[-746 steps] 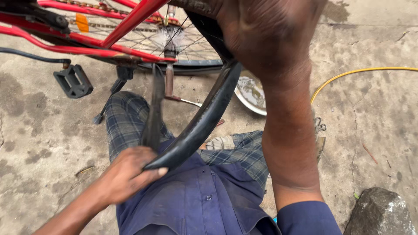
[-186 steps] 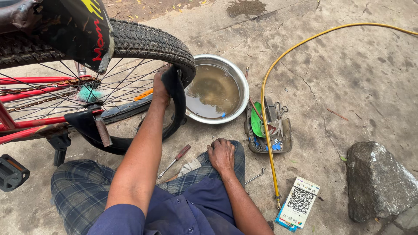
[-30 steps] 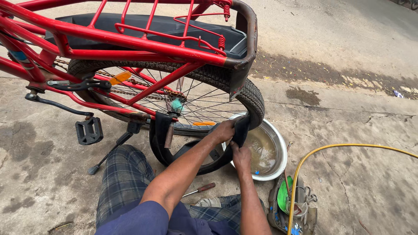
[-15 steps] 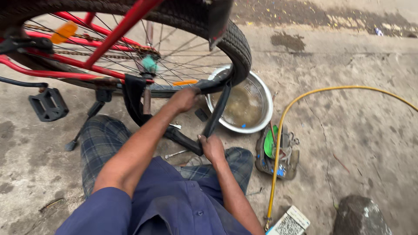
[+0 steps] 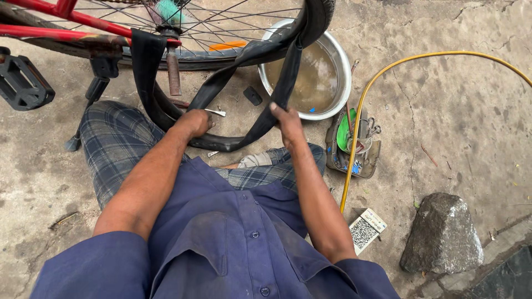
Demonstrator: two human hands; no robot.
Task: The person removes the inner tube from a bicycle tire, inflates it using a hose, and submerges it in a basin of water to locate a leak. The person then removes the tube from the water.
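Outdoor spot, cracked grey concrete floor point(image 5: 454, 111), stained and gritty. Person sits on it, blue shirt, checked trousers.

Black rubber inner tube point(image 5: 221, 141), limp and flat, hangs out of the bicycle wheel point(image 5: 221, 33) at top centre and loops down to mid-frame, just above the knees. Matte, dusty surface, one strand running up to the tyre at upper right of centre.

Left hand point(image 5: 194, 122) closed around the tube's left part, centre-left. Right hand point(image 5: 287, 119) closed around the right strand, just below the round steel basin of murky water point(image 5: 338, 72).

Red bicycle frame point(image 5: 66, 25) and black pedal point(image 5: 22, 83) upper left. Yellow hose point(image 5: 363, 111) curves from the top right down to lower centre, past a small tray of tools point(image 5: 354, 144). Grey rock point(image 5: 443, 235) lower right, a white card point(image 5: 366, 230) beside it.
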